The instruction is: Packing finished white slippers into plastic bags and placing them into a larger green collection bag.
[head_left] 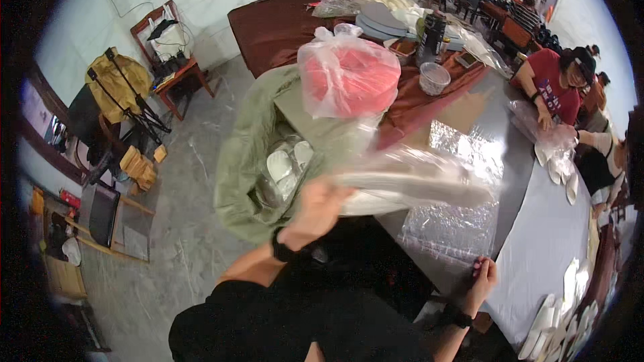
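Note:
My left hand (315, 209) is closed on the near end of a clear plastic bag (422, 188) with something flat and whitish inside. Motion smears the bag as it stretches rightward above the table. Below it, another clear plastic bag (449, 228) lies flat on the grey tabletop. At that flat bag's near right corner, my right hand (484, 280) has curled fingers, with small pink spots at the tips; what they pinch is hidden. Left of the bags, an open green sack (235, 167) contains plastic-wrapped white items (285, 167).
A red bundle in a clear bag (349, 74) stands beyond the sack. Behind are a clear tub (435, 78) and a dark bottle (433, 37). Across the table, a person in a red shirt (553, 84) handles plastic. White slippers (543, 325) lie at the lower right.

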`<state>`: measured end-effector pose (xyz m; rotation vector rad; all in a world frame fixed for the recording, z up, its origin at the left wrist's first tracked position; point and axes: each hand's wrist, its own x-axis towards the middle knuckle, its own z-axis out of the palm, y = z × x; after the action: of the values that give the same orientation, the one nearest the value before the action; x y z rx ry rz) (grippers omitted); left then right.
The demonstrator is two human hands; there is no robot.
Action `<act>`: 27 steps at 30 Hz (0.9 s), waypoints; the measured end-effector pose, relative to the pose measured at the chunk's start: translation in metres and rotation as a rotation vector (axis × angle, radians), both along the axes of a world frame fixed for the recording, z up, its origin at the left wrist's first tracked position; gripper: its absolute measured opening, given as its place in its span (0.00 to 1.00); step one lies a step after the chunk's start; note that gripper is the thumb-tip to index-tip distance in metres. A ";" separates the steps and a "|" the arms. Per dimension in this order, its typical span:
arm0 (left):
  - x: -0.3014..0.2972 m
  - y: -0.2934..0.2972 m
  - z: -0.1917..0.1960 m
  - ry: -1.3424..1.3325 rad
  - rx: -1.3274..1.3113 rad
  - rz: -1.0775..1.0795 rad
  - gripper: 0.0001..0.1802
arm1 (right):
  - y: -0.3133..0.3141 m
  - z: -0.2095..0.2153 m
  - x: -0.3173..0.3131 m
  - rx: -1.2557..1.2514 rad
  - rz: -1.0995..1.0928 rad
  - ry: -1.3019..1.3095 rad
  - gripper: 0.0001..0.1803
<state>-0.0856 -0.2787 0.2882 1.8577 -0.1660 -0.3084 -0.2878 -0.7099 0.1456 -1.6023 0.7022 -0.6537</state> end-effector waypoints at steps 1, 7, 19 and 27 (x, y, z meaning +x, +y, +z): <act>-0.006 0.013 0.001 -0.321 -0.413 0.135 0.14 | -0.001 -0.002 0.004 0.007 0.011 -0.004 0.11; -0.001 0.120 0.000 -0.690 -0.439 0.627 0.14 | -0.004 -0.012 0.005 -0.066 -0.047 -0.010 0.11; 0.100 0.135 -0.202 -0.498 0.449 0.543 0.25 | 0.013 -0.001 0.006 -0.184 -0.101 0.069 0.10; 0.133 0.088 -0.345 -0.397 1.091 -0.233 0.35 | 0.004 -0.010 0.003 -0.292 -0.142 0.162 0.11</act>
<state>0.0471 -0.1903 -0.0569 2.9842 -0.5738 -0.1884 -0.2851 -0.7055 0.1359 -1.9020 0.8769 -0.7629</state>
